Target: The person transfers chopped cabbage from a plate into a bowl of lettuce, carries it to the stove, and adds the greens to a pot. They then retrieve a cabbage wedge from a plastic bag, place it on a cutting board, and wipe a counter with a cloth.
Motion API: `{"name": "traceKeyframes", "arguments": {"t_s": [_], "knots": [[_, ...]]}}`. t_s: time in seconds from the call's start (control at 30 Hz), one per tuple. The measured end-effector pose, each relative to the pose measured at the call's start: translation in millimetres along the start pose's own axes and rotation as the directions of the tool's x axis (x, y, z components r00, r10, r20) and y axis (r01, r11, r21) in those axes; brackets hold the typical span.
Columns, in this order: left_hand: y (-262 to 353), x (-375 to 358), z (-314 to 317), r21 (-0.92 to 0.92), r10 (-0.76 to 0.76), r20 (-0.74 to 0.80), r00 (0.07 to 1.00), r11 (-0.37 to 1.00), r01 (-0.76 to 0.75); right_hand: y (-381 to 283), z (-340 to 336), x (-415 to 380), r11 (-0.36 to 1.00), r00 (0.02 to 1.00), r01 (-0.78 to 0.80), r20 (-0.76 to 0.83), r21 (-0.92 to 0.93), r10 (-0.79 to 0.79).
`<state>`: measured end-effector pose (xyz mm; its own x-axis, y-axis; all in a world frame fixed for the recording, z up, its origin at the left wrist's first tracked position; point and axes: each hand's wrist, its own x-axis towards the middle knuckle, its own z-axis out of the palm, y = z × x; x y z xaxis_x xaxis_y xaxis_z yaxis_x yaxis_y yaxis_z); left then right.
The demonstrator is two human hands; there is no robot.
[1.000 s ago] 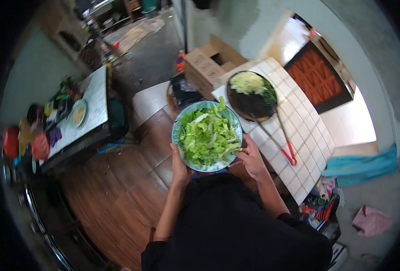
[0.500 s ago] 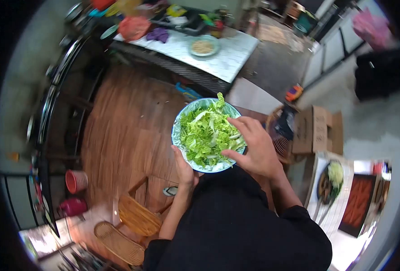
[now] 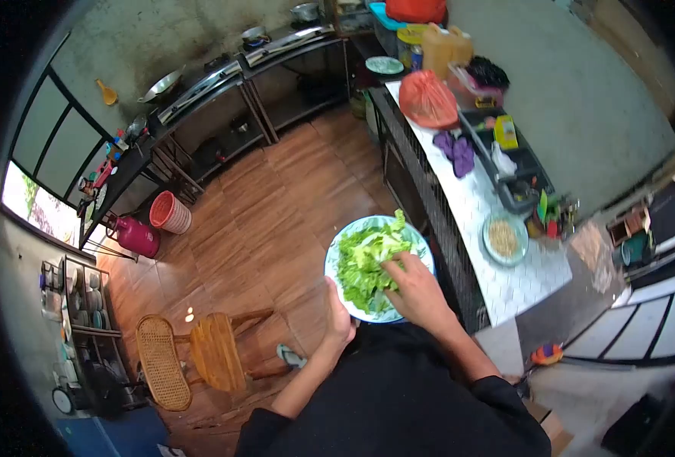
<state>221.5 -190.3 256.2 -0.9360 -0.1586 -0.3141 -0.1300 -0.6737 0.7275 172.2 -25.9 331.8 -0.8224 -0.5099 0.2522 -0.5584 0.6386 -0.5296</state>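
Note:
A blue-rimmed bowl [image 3: 335,283] full of cut leafy greens [image 3: 364,266] is in front of my body. My left hand [image 3: 338,314] holds the bowl by its left rim, the thumb along the edge. My right hand [image 3: 414,286] reaches over the right side with its fingers bent down into the greens. Its fingertips are partly hidden among the leaves.
A counter [image 3: 505,297] to the right bears a plate of pale food [image 3: 503,238], a red bag [image 3: 427,100] and a black tray [image 3: 516,194]. Wooden chair [image 3: 217,352] at lower left, stove tables [image 3: 200,95] behind, pink gas cylinder [image 3: 135,236] and red basket [image 3: 171,213] far left.
The view has turned, so the counter now stands to the right and the stoves show ahead. My right hand has gone from spread above the greens to closed in among them.

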Motion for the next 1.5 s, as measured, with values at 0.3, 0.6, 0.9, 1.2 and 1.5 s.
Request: {"name": "traceKeyframes", "arguments": {"t_s": [0.3, 0.6, 0.9, 1.2, 1.5], "knots": [[56.0, 141.2, 17.8, -0.148, 0.179, -0.17, 0.969, 0.968, -0.205, 42.5, -9.6, 194.4, 0.964, 0.943, 0.264, 0.211, -0.01, -0.257], [137.0, 326.7, -29.2, -0.194, 0.242, -0.254, 0.936, 0.936, -0.295, 54.0, 48.8, 412.6, 0.85, 0.82, 0.494, 0.423, -0.181, -0.386], [268.5, 485.1, -50.1, -0.198, 0.235, -0.256, 0.938, 0.937, -0.289, 65.6, 107.5, 620.5, 0.8, 0.758, 0.596, 0.37, -0.06, -0.537], [341.6, 637.9, -76.3, -0.173, 0.241, -0.349, 0.906, 0.933, -0.315, 107.5, 163.6, 799.0, 0.804, 0.708, 0.554, 0.387, 0.214, -0.591], [389.8, 828.8, -103.3, -0.116, 0.374, -0.477, 0.795, 0.87, -0.479, 133.1, 183.1, 1001.3, 0.746, 0.642, 0.578, 0.38, 0.33, -0.666]]}}
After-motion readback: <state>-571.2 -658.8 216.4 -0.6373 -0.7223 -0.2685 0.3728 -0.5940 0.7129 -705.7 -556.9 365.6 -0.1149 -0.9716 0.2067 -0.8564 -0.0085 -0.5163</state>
